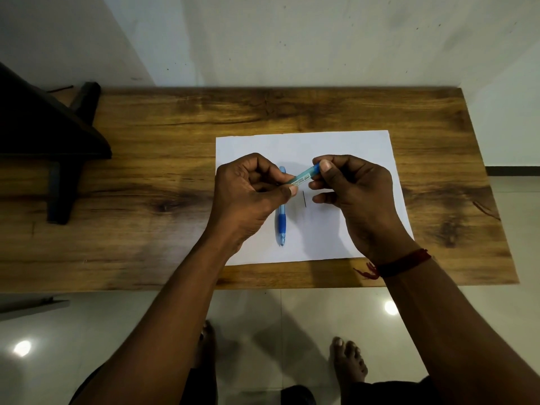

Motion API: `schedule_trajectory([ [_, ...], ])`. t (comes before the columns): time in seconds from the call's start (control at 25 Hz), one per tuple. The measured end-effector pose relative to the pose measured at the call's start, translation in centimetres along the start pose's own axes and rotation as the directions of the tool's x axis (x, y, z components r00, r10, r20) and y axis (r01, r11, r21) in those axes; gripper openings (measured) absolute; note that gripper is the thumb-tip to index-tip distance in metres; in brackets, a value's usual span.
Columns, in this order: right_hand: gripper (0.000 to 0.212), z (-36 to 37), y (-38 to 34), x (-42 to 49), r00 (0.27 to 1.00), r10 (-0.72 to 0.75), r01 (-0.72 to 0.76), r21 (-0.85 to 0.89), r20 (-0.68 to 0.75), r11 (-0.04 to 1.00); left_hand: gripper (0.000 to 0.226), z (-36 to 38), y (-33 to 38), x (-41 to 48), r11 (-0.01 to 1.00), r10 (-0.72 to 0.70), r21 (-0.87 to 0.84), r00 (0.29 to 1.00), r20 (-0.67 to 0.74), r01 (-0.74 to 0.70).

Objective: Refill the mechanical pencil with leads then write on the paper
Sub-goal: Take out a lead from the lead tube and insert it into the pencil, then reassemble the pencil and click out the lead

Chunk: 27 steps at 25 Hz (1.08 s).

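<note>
Both hands are up over the flat white sheet of paper (336,147), sharing a slim translucent teal plastic lead case (304,178). The left hand (251,194) pinches the case's lower-left end between thumb and fingers. The right hand (350,188) pinches the upper-right end, thumb on top, other fingers loosely curled below. So both grips are closed on the case, neither free. The case's long axis runs diagonally, low on the left and higher on the right, and it is held clear of the paper. The blue plastic mechanical pencil with darker rubber sleeve (282,220) lies on the paper under and just behind the left hand. Its long axis runs near-to-far with the writing tip pointing at the person, and the far end is partly hidden by the left fingers. One thin black lead (304,199) lies loose on the paper just right of the pencil, roughly parallel to it and apart from it, directly below the case and between the two hands. The paper sits on the brown wood-grain counter (146,171), towards its near right. My judgement: a lead is out and the case looks to be getting closed or set aside. The key relation is that the lead sits slightly closer to the right fingertips and the pencil is right under the left hand. So the left hand would likely take the pencil and the right the lead. The lead is thin and flat on the paper, so a fiddly pick-up with a snap risk.
</note>
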State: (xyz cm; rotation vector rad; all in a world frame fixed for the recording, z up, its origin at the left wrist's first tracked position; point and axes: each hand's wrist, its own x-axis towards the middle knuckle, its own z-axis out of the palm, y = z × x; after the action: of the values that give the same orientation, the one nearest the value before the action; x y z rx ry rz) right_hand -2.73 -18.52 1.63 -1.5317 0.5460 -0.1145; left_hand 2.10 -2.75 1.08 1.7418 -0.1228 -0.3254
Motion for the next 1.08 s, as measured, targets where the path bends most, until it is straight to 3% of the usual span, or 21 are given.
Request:
schedule_trajectory([
  [0.16, 0.017, 0.4, -0.8, -0.5, 0.998, -0.037, 0.039, 0.021, -0.057, 0.999, 0.028, 0.4, 0.3, -0.1, 1.0, 0.002, 0.022, 1.0, -0.019, -0.001],
  [0.28, 0.03, 1.1, -0.9, -1.2, 0.994, -0.087, 0.082, -0.067, -0.073, 0.994, 0.024, 1.1, 0.6, -0.7, 0.992, 0.051, 0.116, 0.997, -0.058, -0.044],
  [0.48, 0.041, 0.3, -0.9, -1.2, 0.986, -0.116, 0.093, -0.184, -0.118, 0.979, 0.027, 1.5, 1.1, -1.3, 0.981, 0.075, 0.18, 0.997, 0.019, -0.077],
  [0.56, 0.042, -0.9, -1.1, -0.7, 0.979, -0.098, 0.063, -0.193, -0.181, 0.979, 0.024, 0.6, 1.2, -0.7, 0.983, 0.024, 0.181, 0.995, -0.094, -0.006],
  [0.68, 0.037, -2.5, -1.2, -0.4, 0.973, -0.072, 0.015, -0.255, -0.218, 0.967, 0.016, -1.2, 0.8, 0.3, 0.975, -0.202, 0.037, 0.939, -0.276, 0.221],
  [0.84, 0.026, -3.0, -0.7, -0.6, 0.964, -0.221, 0.101, -0.569, -0.146, 0.816, 0.019, -2.6, 0.0, 0.7, 0.911, -0.357, 0.1, 0.886, -0.295, 0.401],
  [0.96, 0.022, -2.8, -0.2, -0.8, 0.955, -0.288, 0.15, -0.729, -0.068, 0.668, 0.023, -2.5, -0.1, 0.4, 0.899, -0.347, 0.196, 0.91, -0.227, 0.391],
  [1.08, 0.023, -2.4, 0.2, -0.7, 0.945, -0.322, 0.171, -0.762, -0.052, 0.625, 0.019, -2.1, 0.0, 0.1, 0.893, -0.323, 0.276, 0.934, -0.153, 0.354],
])
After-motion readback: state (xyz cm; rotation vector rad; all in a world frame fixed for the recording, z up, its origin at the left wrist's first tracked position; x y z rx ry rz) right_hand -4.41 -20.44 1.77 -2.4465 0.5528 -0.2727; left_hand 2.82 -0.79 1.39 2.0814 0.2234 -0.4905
